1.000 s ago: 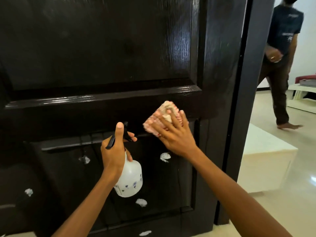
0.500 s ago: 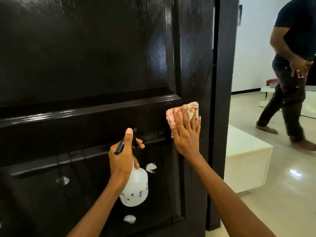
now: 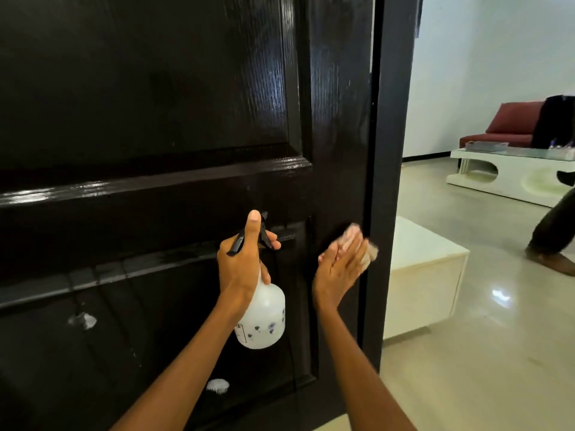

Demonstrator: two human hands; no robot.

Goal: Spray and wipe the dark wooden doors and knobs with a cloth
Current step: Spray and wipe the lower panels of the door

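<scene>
Door (image 3: 174, 98): our right hand (image 3: 337, 269) presses the pink cloth (image 3: 353, 236) flat-fingered against its right stile, now lower and nearer the edge than before. Our left hand (image 3: 241, 265) grips the spray bottle (image 3: 264, 321) beside it.

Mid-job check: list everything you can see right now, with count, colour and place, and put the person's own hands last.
door: one, glossy dark wood, fills the left.
foam patches: two, white, lower door panel.
spray bottle: one, white, black trigger, before the door.
cloth: one, pink, blurred, against the door's right edge.
block: one, cream, floor beyond the door.
low table: one, white, far right.
sofa: one, red, far wall.
second person's leg: right edge.
left hand: grips the bottle.
right hand: straight fingers press the cloth.
</scene>
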